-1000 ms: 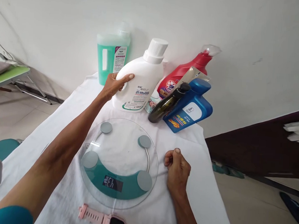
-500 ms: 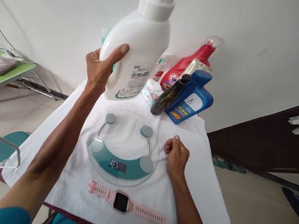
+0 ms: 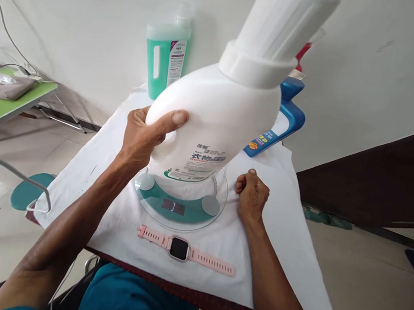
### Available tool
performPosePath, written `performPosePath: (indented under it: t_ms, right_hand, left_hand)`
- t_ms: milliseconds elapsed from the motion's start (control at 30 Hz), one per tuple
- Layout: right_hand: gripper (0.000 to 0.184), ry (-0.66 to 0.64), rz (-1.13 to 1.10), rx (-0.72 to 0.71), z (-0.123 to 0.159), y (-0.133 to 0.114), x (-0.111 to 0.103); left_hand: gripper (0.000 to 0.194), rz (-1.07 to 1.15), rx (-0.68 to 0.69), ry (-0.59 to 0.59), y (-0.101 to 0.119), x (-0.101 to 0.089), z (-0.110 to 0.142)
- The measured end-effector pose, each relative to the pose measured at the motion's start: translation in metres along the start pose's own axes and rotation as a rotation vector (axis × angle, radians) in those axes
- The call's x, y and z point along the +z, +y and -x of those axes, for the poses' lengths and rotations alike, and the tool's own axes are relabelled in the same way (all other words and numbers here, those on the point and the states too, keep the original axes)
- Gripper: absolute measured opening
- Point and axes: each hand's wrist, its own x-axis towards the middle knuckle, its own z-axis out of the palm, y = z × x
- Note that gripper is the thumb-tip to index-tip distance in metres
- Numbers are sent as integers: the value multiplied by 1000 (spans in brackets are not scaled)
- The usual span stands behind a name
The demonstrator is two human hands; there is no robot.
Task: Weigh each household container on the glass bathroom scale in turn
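My left hand [image 3: 141, 137] grips the handle of a large white laundry detergent bottle [image 3: 216, 114], thumb across its side. The bottle leans to the right and covers the far part of a round glass scale [image 3: 190, 207]; whether its base touches the glass I cannot tell. A teal band with a small lit display [image 3: 173, 207] runs along the scale's near side. My right hand [image 3: 252, 196] rests curled on the white cloth, right of the scale; what its fingers hold, if anything, is hidden. A pink-strapped smartwatch [image 3: 179, 249] lies in front of the scale.
A green liquid bottle [image 3: 156, 64] stands at the back by the wall. A blue bottle [image 3: 288, 120] and a red one are partly hidden behind the white bottle. A white cloth [image 3: 283, 214] covers the table. At left are a green table [image 3: 33, 95] and a teal stool [image 3: 31, 191].
My left hand has brought the white bottle lower and nearer, over the scale, tilting it further right. The scale's display reading has changed. My right hand stays curled on the cloth.
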Motion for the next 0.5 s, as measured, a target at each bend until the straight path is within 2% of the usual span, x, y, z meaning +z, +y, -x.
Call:
performPosePath:
  t_ms: [167, 500]
  right_hand:
    - [75, -1, 4, -9, 2, -6, 0]
    - [72, 9, 8, -25, 0, -1, 1]
  left_hand:
    - [73, 12, -56, -31, -7, 4, 12]
    - [70, -80, -55, 28, -20, -6, 15]
